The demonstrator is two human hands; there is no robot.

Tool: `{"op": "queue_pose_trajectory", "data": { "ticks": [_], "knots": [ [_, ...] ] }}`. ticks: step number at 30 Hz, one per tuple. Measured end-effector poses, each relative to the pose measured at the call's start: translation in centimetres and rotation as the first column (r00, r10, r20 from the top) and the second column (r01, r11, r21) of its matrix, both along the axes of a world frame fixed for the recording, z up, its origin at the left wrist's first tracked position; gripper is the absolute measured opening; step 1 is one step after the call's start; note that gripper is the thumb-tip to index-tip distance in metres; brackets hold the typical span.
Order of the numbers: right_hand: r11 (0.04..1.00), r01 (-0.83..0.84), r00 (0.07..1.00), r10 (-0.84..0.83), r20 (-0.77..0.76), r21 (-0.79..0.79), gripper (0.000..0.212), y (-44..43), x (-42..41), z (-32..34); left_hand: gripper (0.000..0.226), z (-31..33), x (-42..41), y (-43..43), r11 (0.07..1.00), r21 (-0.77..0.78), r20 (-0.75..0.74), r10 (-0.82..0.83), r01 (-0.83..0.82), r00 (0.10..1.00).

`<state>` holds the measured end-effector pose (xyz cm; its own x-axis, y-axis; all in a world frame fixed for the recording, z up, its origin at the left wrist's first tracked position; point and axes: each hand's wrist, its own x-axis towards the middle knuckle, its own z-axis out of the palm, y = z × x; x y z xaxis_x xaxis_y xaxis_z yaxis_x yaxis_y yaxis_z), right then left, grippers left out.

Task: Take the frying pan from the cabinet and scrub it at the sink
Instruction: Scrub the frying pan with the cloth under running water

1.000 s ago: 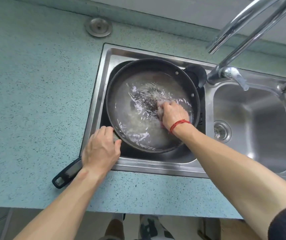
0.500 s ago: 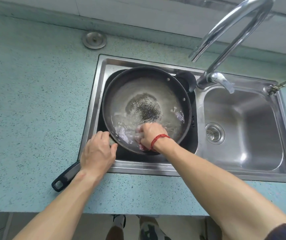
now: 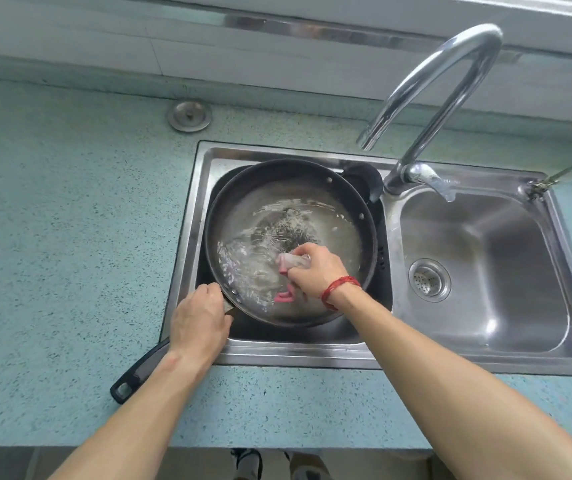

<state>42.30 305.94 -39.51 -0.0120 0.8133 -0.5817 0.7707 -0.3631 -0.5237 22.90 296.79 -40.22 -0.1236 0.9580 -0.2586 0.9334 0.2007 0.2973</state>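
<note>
A black frying pan (image 3: 315, 174) sits in the left basin of the steel double sink (image 3: 485, 360), holding shallow, rippling water. Its long black handle (image 3: 135, 375) sticks out over the counter toward me. My left hand (image 3: 199, 323) grips the handle where it joins the pan. My right hand (image 3: 315, 271), with a red cord at the wrist, holds a pink and white scrubbing cloth (image 3: 289, 268) against the pan's inner bottom, near the front right side.
A curved chrome faucet (image 3: 450, 74) arches over the divider, its spout above the left basin. The right basin shows a drain strainer (image 3: 429, 279). A round metal cap (image 3: 190, 116) sits on the teal speckled counter (image 3: 70, 237). A dark object (image 3: 364, 178) lies behind the pan.
My right hand swept the cloth from the pan's middle to its near rim, then back up toward the front right. The water sloshed. My left hand kept its hold on the handle.
</note>
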Motion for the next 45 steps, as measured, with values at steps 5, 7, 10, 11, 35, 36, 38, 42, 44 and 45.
{"op": "queue_pose_trajectory", "data": {
  "ticks": [5,7,10,11,35,36,38,42,44,45],
  "knots": [
    [0.877,0.351,0.769,-0.469,-0.433,-0.327,0.020,1.5,2.1,0.7,0.025,-0.1,0.2,0.5,0.999,0.014,-0.016,0.031,-0.030,0.999],
    [0.798,0.395,0.630,-0.595,-0.498,-0.455,0.028,2.2,3.2,1.2,0.025,-0.2,0.3,0.6,0.999,0.007,-0.011,0.040,-0.040,0.999],
    [0.896,0.362,0.759,-0.443,-0.477,-0.256,0.042,3.0,3.9,1.8,0.025,-0.4,0.2,0.6,0.998,-0.001,-0.010,0.058,-0.058,0.998],
    [0.924,0.352,0.815,-0.380,-0.437,-0.147,0.037,3.4,4.0,1.8,0.026,-0.4,0.2,0.6,0.998,0.005,-0.011,0.056,-0.056,0.998],
    [0.936,0.294,0.955,-0.281,-0.090,0.196,0.024,6.2,4.6,1.6,0.032,-0.8,-0.2,0.2,0.998,0.046,0.033,0.033,-0.034,0.999],
    [0.934,0.282,0.959,-0.276,-0.060,0.220,0.024,6.4,5.0,1.6,0.032,-0.9,-0.2,0.2,0.998,0.045,0.036,0.035,-0.036,0.999],
    [0.936,0.262,0.965,-0.261,-0.034,0.236,0.023,6.7,5.6,1.8,0.033,-1.0,-0.2,0.3,0.999,0.044,0.028,0.032,-0.033,0.999],
    [0.927,0.339,0.935,-0.312,-0.168,0.163,0.012,6.7,5.3,2.0,0.032,-1.1,-0.4,0.3,0.999,0.032,0.020,0.020,-0.020,1.000],
    [0.917,0.386,0.903,-0.353,-0.246,0.101,0.013,6.5,4.9,1.7,0.030,-1.0,-0.4,0.3,0.999,0.028,0.019,0.021,-0.022,1.000],
    [0.916,0.396,0.887,-0.364,-0.286,0.062,0.016,6.4,4.7,1.6,0.029,-0.9,-0.4,0.2,0.999,0.030,0.020,0.022,-0.023,1.000]
  ]
}}
